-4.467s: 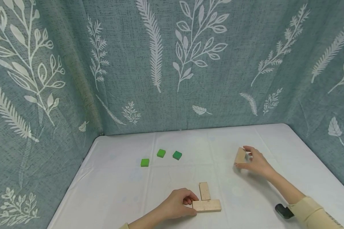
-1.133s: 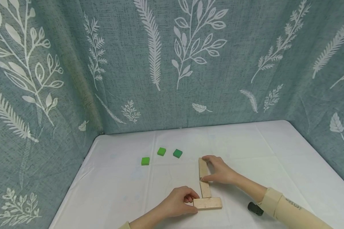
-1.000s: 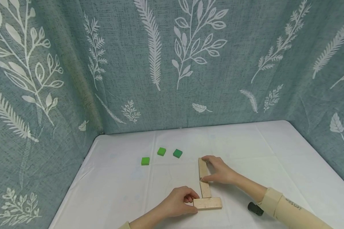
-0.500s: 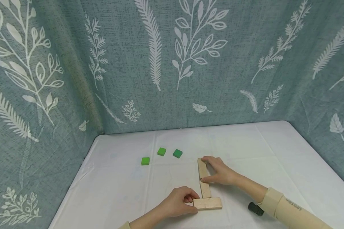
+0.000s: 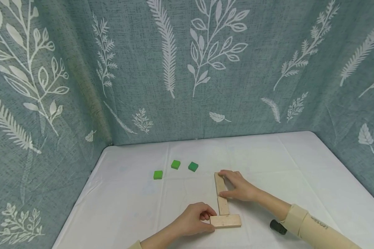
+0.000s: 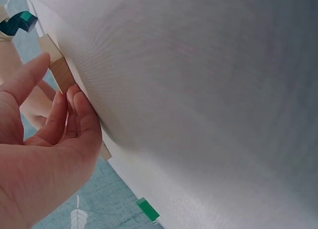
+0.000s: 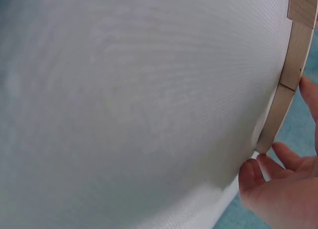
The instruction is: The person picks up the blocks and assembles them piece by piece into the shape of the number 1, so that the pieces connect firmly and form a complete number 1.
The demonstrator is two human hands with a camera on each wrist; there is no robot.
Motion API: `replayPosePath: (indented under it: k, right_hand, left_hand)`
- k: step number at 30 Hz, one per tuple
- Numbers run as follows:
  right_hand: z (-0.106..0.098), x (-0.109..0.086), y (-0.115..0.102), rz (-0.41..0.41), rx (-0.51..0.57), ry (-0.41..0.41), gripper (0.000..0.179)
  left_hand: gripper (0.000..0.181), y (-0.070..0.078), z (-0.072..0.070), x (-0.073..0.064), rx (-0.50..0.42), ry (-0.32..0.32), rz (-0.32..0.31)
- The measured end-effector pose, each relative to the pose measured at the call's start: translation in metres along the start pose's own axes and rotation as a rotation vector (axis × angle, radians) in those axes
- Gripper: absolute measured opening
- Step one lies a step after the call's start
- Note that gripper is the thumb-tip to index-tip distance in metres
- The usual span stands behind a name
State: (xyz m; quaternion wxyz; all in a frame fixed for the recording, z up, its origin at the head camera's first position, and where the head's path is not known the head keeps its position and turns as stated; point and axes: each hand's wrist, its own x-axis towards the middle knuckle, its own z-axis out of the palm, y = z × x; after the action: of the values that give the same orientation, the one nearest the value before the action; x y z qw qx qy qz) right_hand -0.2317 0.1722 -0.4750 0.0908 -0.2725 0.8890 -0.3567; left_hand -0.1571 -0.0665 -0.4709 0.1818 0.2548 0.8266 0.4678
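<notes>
Three plain wooden blocks lie end to end in an upside-down T on the white cloth. My left hand (image 5: 194, 219) grips the left end of the crosswise near block (image 5: 227, 221), thumb at the front corner and fingers behind. From its far side runs a middle block (image 5: 223, 206), which neither hand grips. Beyond that, my right hand (image 5: 239, 186) holds the far block (image 5: 219, 183) lengthwise, fingers at the far end and thumb by the joint. The right wrist view shows a thin seam between the far block (image 7: 276, 117) and the middle block (image 7: 297, 55).
Two light green square pieces (image 5: 158, 175) and one darker green piece (image 5: 193, 166) lie at the back left of the white-covered table (image 5: 127, 200). A black object (image 5: 278, 227) shows beside my right sleeve. A leaf-patterned teal curtain (image 5: 180, 117) surrounds the back and sides.
My right hand has brought the far block from the right side of the table to the middle block's end. Lately that block's far end shifts slightly left. The left hand stays put.
</notes>
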Motion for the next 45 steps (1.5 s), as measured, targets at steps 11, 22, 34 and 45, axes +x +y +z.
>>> replayPosePath:
  k: [11,22,34,45]
  right_hand:
    - [0.000,0.000,-0.003,0.004,-0.002,-0.001,0.068]
    - [0.000,-0.001,-0.004,0.013,-0.006,0.009,0.065]
    - [0.000,0.002,-0.003,0.005,-0.006,0.063,0.059]
    - [-0.003,0.014,-0.005,-0.007,0.021,0.154,0.045]
  left_hand:
    - [0.027,-0.001,0.000,0.000,0.012,0.004,0.004]
    - [0.026,-0.001,0.000,0.000,0.015,0.003,0.009]
    - [0.027,0.000,-0.001,0.000,0.006,0.008,0.019]
    - [0.027,0.000,0.000,0.000,0.003,0.007,0.002]
